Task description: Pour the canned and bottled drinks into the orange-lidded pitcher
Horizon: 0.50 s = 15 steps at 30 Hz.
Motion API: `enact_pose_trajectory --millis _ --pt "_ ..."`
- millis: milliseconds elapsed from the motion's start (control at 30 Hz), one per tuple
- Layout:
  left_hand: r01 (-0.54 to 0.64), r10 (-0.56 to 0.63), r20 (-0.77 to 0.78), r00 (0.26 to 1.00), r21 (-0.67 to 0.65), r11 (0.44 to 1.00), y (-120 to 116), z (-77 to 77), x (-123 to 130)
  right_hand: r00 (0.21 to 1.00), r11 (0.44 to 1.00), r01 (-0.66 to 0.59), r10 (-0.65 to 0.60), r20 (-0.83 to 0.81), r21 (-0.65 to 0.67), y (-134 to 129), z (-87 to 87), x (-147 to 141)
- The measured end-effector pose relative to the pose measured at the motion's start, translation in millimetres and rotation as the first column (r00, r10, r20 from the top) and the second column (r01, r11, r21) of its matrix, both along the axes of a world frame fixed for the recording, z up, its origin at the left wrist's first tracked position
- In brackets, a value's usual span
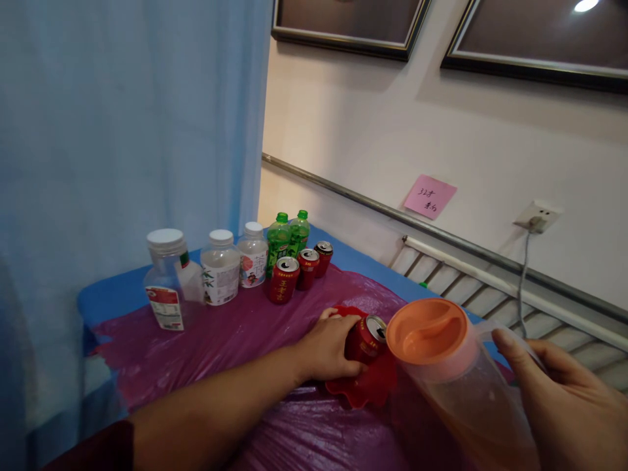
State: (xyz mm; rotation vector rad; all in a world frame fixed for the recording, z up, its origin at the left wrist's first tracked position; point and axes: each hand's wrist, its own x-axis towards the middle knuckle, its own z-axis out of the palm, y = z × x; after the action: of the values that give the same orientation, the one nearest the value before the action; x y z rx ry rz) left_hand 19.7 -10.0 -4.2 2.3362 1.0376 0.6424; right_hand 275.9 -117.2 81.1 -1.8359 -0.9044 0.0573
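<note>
My left hand [328, 347] is wrapped round a red drink can [362, 343] with its top opened. Under the can lies a red scalloped mat [370, 387]. In my right hand [564, 386] is the handle of a translucent plastic pitcher [483, 405], tilted toward the can. Its orange lid [428, 331] is close beside the can's top; whether the two touch I cannot tell. Brownish liquid shows low in the pitcher. No stream is visible between pitcher and can.
Purple plastic sheeting [206, 356] covers much of a blue table [115, 288]. Three more red cans [283, 281], two green bottles [299, 232] and three clear white-capped jars [220, 268] stand toward the back left. A blue curtain [127, 118] hangs left; a radiator [456, 275] lines the wall.
</note>
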Motion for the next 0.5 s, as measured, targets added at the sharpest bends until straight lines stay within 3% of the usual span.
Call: enact_pose_trajectory --millis 500 --pt "0.023 -0.023 0.024 0.999 -0.011 1.000 0.4 -0.3 -1.0 1.000 0.999 -0.003 0.003 0.011 -0.032 -2.0 10.8 -8.4"
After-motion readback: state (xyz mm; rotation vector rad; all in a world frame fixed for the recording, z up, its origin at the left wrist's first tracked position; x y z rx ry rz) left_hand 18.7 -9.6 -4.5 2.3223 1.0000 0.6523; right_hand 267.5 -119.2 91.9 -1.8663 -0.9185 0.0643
